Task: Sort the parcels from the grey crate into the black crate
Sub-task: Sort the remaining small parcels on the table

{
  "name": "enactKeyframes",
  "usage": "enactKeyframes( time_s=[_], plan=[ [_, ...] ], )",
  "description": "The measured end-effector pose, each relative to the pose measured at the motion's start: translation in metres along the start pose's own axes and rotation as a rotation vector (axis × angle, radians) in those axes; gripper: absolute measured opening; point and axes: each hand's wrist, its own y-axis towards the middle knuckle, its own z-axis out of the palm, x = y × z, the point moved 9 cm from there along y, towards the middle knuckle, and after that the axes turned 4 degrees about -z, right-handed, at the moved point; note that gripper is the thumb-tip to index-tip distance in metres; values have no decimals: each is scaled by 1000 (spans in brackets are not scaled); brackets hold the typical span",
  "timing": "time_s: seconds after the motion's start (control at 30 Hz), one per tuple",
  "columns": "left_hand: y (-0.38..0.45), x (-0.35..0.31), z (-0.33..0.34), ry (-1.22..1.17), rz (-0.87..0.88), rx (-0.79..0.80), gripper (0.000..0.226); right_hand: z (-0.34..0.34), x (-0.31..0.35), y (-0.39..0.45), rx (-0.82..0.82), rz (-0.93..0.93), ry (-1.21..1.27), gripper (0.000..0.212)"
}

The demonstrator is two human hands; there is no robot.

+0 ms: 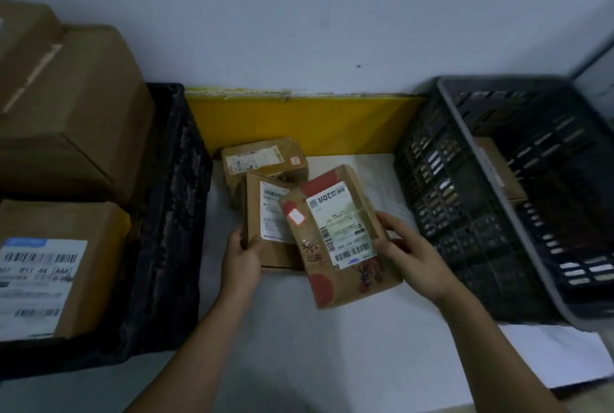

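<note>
Three cardboard parcels lie on the white surface between the crates. My right hand (407, 248) grips the right edge of a tilted parcel with red spots (339, 236), which bears a white label. My left hand (244, 255) holds the lower left corner of a plain brown parcel (270, 223) partly under the spotted one. A third small parcel (264, 158) sits behind them. The black crate (172, 213) stands at the left, holding big cardboard boxes. The grey crate (465, 213) stands at the right, with a brown parcel (498, 170) inside.
A yellow board (299, 120) leans against the pale wall behind the parcels. Two large boxes (66, 107) and a labelled box (50, 269) fill the black crate. White paper (548, 353) covers the floor near the grey crate's front corner.
</note>
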Motion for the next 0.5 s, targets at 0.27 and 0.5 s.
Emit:
enactKeyframes(
  time_s=[0.27, 0.5],
  plan=[
    [-57, -21, 36, 80, 142, 6, 27, -85, 39, -31, -273, -83, -83, 56],
    [-96, -84, 81, -69, 303, 23, 30, -146, 87, -53, -388, -212, 113, 47]
  ],
)
